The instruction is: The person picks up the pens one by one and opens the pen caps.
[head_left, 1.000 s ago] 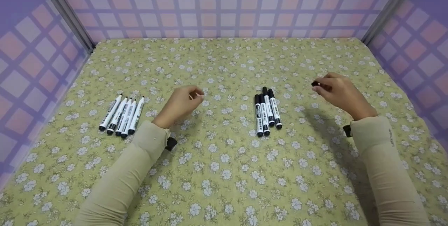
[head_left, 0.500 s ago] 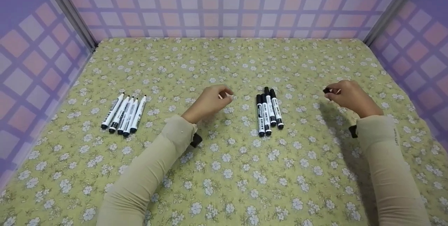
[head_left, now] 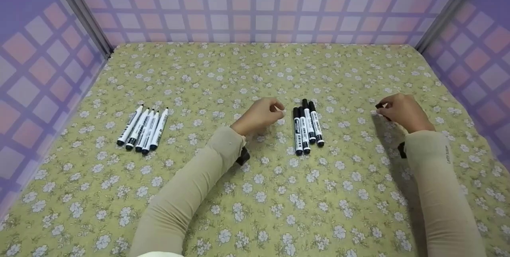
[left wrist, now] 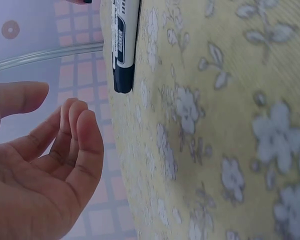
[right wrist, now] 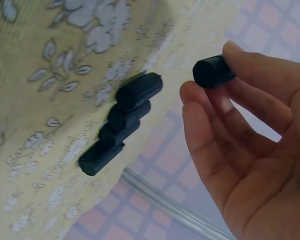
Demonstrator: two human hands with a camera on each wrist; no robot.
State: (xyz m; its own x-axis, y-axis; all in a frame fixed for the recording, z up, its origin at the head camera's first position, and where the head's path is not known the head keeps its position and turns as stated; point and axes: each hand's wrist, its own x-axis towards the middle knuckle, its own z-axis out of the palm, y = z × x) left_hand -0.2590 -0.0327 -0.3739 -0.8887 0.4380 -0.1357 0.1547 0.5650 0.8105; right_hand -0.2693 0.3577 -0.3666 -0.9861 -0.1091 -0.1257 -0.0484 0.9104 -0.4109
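Note:
My right hand [head_left: 406, 111] pinches a black marker cap [right wrist: 212, 71] between thumb and fingers, low over the right side of the cloth. Several more black caps [right wrist: 140, 91] lie in a row on the cloth beside it; in the head view that hand mostly hides them. Loosely curled and holding nothing, my left hand [head_left: 261, 114] hovers just left of a group of capped markers [head_left: 307, 127]. One marker [left wrist: 125, 40] from that group shows its dark end near those fingers in the left wrist view. On the left lie several uncapped white markers [head_left: 143, 129], tips pointing away.
A yellow flowered cloth [head_left: 255, 201] covers the table. Purple panels with a pink and white check [head_left: 255, 10] stand along the back and both sides, with grey metal posts [head_left: 79, 12] at the back corners.
My left hand has moved right, from near the uncapped markers to beside the capped ones. My right hand has shifted right and lower with the cap still pinched.

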